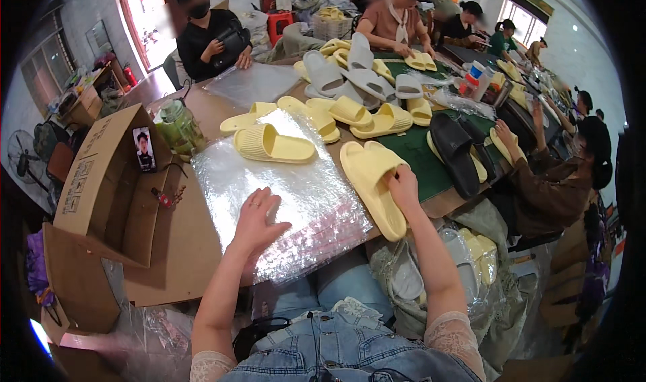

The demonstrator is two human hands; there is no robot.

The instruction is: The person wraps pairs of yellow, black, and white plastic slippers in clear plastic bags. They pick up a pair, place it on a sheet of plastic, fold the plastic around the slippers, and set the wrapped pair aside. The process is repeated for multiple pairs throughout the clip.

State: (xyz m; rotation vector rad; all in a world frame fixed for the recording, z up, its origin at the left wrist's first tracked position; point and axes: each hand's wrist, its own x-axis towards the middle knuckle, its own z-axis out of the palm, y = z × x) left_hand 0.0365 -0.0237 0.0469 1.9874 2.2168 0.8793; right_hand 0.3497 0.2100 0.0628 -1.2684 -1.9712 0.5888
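Gripping the near yellow slipper by its upper edge, the right hand is curling its fingers around the strap, likely to keep the pair stacked together at the counter edge. Beside it, the left hand is lying flat and open, fingers spread, pressing down on the stack of clear plastic bags, seemingly to stop them sliding. Another yellow slipper is resting on the far end of the bags, with an open cardboard box standing just left

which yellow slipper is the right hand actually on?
The yellow slipper off the plastic bags' right edge, under the right hand. The other nearby one lies untouched on the bags.
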